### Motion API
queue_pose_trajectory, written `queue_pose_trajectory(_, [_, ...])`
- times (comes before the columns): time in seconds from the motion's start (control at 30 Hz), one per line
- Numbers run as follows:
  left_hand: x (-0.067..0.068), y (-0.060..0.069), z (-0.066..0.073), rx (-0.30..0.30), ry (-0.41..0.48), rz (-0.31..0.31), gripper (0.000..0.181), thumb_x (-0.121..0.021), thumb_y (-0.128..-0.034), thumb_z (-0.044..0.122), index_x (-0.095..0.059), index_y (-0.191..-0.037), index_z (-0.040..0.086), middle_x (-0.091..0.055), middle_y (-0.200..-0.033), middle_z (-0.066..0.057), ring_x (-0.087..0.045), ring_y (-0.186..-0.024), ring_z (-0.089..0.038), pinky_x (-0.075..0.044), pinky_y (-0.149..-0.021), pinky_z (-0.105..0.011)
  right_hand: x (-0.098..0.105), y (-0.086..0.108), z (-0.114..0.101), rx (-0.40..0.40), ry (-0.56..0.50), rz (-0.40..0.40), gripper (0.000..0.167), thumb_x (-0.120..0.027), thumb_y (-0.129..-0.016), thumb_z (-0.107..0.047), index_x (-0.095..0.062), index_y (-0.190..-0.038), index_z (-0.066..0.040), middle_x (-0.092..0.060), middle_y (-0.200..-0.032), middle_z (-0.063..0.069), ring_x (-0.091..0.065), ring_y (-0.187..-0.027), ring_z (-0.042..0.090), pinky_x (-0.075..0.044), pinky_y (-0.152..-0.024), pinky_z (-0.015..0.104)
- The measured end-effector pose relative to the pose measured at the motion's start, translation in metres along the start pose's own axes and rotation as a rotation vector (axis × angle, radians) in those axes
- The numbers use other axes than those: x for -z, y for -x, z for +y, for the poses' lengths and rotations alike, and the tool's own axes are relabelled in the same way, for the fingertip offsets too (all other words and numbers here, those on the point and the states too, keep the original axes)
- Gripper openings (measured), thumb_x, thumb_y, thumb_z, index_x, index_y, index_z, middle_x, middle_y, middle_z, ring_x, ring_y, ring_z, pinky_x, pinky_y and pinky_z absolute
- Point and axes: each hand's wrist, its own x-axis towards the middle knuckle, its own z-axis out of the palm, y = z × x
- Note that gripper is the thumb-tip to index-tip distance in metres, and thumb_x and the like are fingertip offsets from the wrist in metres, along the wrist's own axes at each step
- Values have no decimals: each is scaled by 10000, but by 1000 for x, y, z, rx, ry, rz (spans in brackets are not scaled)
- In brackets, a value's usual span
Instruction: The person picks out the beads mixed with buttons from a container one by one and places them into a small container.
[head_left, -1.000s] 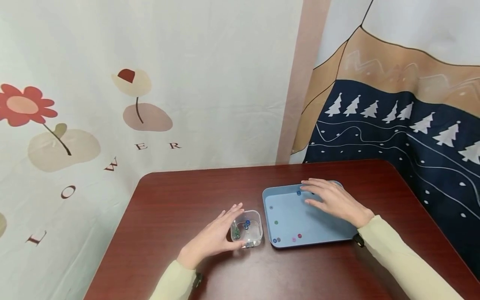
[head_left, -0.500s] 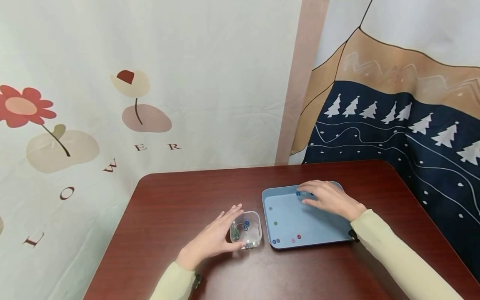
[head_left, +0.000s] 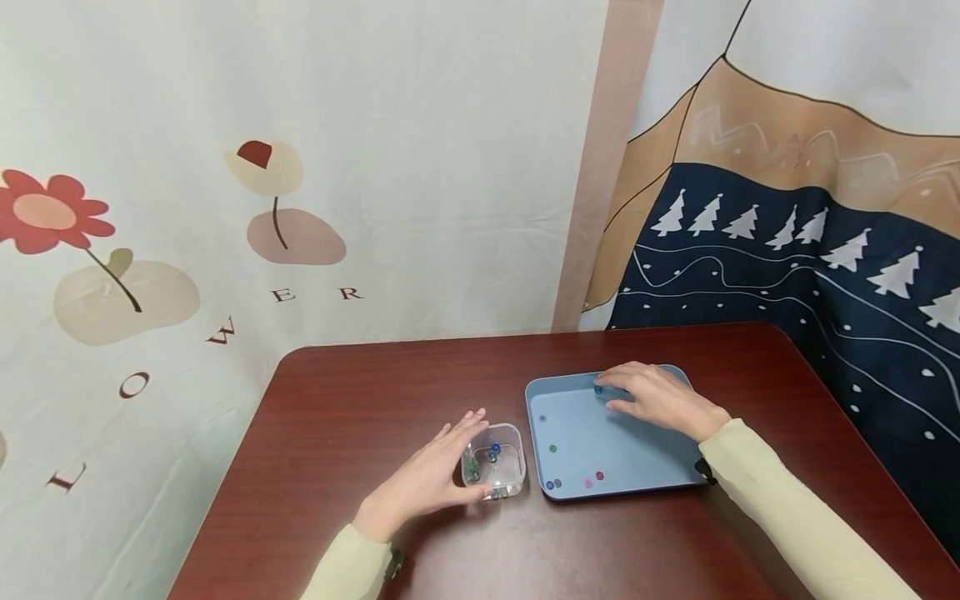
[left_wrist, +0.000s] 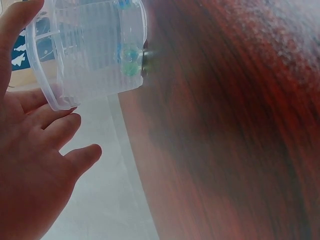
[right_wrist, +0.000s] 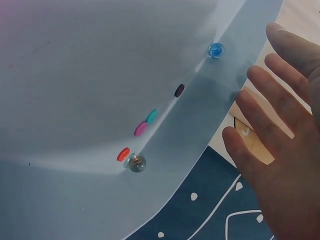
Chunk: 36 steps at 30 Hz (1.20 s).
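My left hand (head_left: pixel 427 479) holds a small clear plastic box (head_left: pixel 512 475), thumb on the near side and fingers on the far side. Green marbles (left_wrist: pixel 131 68) and blue marbles (head_left: pixel 492 451) lie in the box. Over the far part of a light blue tray (head_left: pixel 592 433) hovers my right hand (head_left: pixel 663 402), its fingers spread and holding nothing. A blue marble (right_wrist: pixel 216 50) lies by the tray's far wall, close to those fingertips. Along the same wall in the right wrist view are a clear marble (right_wrist: pixel 137 163) and small discs: orange (right_wrist: pixel 123 154), pink (right_wrist: pixel 141 128), teal (right_wrist: pixel 152 116) and dark (right_wrist: pixel 179 90).
Small round pieces lie along the tray's left and near sides, among them a green one (head_left: pixel 552 448), a red one (head_left: pixel 599 476) and a blue one (head_left: pixel 550 485). Box and tray stand side by side on a reddish-brown table (head_left: pixel 375 392). Printed curtains (head_left: pixel 450 167) hang behind.
The right hand has shifted a little to the left, bringing its fingertips nearer the blue marble at the far wall. My left hand and the box have stayed put.
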Motion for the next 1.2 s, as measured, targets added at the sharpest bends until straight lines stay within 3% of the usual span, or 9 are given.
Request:
queue_pose_trajectory(0.63, [1,0,-3,-6,11,-6,941,-804,-867,473,-382,-1584,33,-291,-1691,-73,-247,-1558,-238,-216,-1261,-506,-5,-8,3,-39,0,-91,470,-801,-919,-213,-688,-1348,-59,-675,-1344,143,-628,-1249,339,-513,-1057,547])
queue_pose_trajectory(1.2, [0,1,0,-27,15,10,914,-802,-876,459,-402,-1563,10,-319,-1676,-112,-275,-1547,-299,-238,-1242,-556,-12,-8,1,-4,55,-98,406,-785,-928,-150,-707,-1315,-54,-659,-1305,126,-650,-1170,295,-557,-1004,504])
